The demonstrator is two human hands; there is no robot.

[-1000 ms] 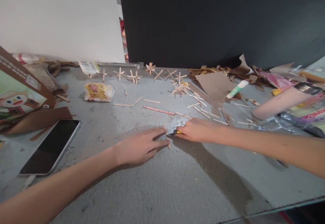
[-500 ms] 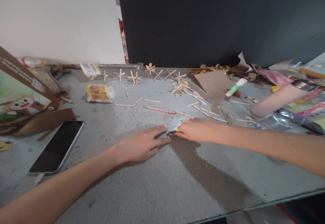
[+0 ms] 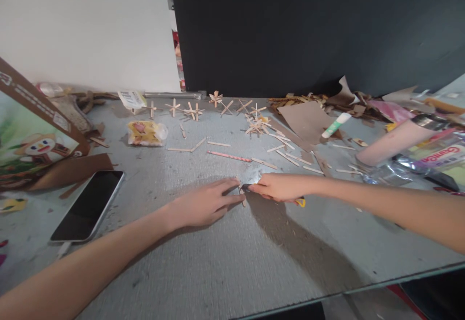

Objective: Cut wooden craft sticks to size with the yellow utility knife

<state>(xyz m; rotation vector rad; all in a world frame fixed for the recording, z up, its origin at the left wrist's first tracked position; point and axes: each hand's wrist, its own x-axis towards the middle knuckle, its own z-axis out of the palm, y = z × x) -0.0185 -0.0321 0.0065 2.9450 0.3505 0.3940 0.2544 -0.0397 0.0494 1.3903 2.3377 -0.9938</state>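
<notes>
My left hand lies low over the table, its fingertips pinning a short wooden craft stick against the surface. Most of that stick is hidden by the fingers. Wrapped around a utility knife with a yellow handle is my right hand. The knife's dark front end points left and meets the stick between my left fingertips. Just beyond the hands lie a red patterned pencil and a loose craft stick.
Several crossed-stick stars stand along the back. Loose sticks and a glue stick lie to the right, near a pink tumbler. At left are a phone, a printed box and a yellow packet.
My right hand has turned slightly, so the knife's yellow back end now shows below the wrist. The left hand stays on the stick. The view has shifted a little.
</notes>
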